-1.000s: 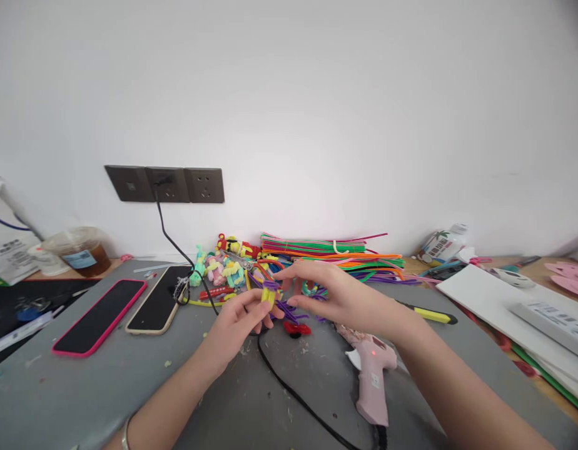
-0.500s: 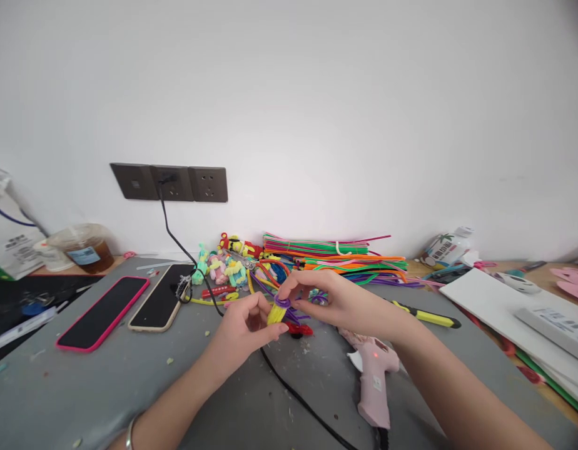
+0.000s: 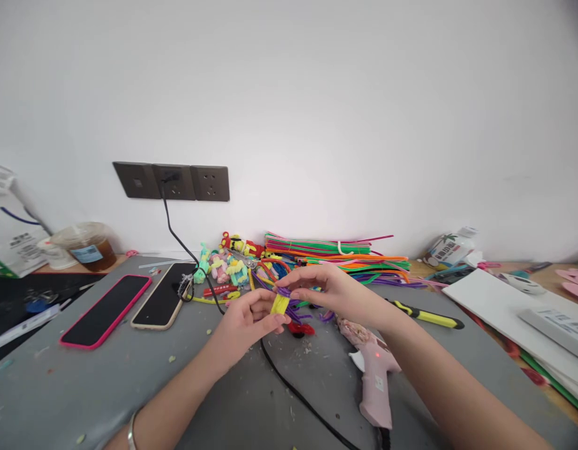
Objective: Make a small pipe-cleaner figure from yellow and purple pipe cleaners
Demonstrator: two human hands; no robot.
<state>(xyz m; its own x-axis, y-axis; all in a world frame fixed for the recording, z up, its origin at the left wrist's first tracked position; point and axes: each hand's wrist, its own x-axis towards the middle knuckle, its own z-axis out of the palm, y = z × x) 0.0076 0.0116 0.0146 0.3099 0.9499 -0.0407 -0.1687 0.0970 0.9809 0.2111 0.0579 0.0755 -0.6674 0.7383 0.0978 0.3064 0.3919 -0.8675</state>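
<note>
A small yellow and purple pipe-cleaner piece [image 3: 280,304] is held between both hands above the grey mat [image 3: 214,387]. My left hand [image 3: 249,324] is closed around its yellow lower part, the thumb along the near side. With thumb and fingertips, my right hand [image 3: 324,290] pinches the purple top. Loose purple pipe cleaners [image 3: 296,312] lie just behind and below the piece. Close under the hands is a red and black piece [image 3: 301,329]. To the right, a pink hot glue gun [image 3: 377,381] lies on the mat, its small red light lit.
Bundles of coloured pipe cleaners [image 3: 338,250] and finished pipe-cleaner figures [image 3: 228,265] line the wall. Two phones [image 3: 108,309] lie left, beside a black cable [image 3: 176,237]. A yellow utility knife [image 3: 430,317] and white boards [image 3: 495,306] are on the right; a drink cup [image 3: 89,250] stands back left.
My right fingers, apart from the piece a second ago, have closed on its purple top. The piece has moved slightly right and its tilt has changed. My left hand keeps its hold.
</note>
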